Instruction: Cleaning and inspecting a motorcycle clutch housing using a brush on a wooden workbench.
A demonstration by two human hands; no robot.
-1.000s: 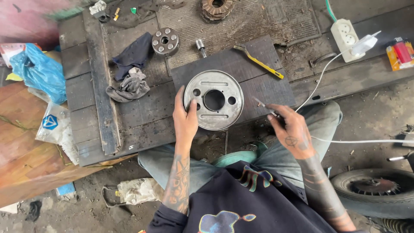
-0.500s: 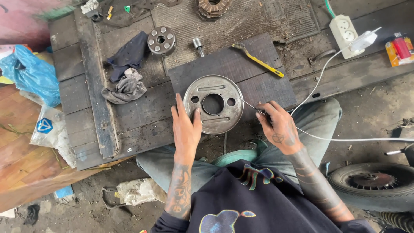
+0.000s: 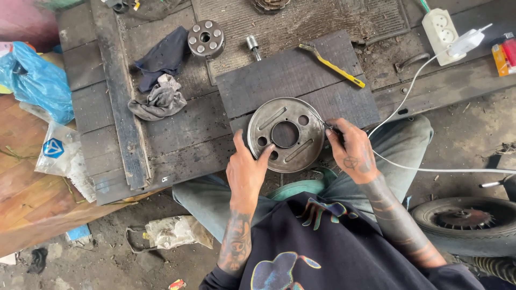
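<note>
Surface: the dark plank surface [image 3: 161,134] carried everything — a darker board sat at its near edge, in front of the seated person's knees.
Disc: the round metal disc [image 3: 286,134], slotted and holed, lay flat on that board at the near edge, much where it had lain a second before.
Change: the right hand [image 3: 352,150] had come in from the disc's near-right side to its right rim, bringing a thin corded tool [image 3: 328,127] whose tip now met the rim — the work looked to have moved from approach to contact.
Left hand: the left hand [image 3: 246,171] pressed the disc's near-left rim, fingers spread and flat on it, closed on nothing.
Right grip: clamped on the corded tool.
Cord: a white cord [image 3: 430,169] trailed right across the lap.
Around: rags [image 3: 160,80] toward the left, a yellow-handled brush [image 3: 333,65] just beyond the board, a small round part with studs [image 3: 206,38] near the far edge.
In the way: nothing lay between the hands and the disc.
</note>
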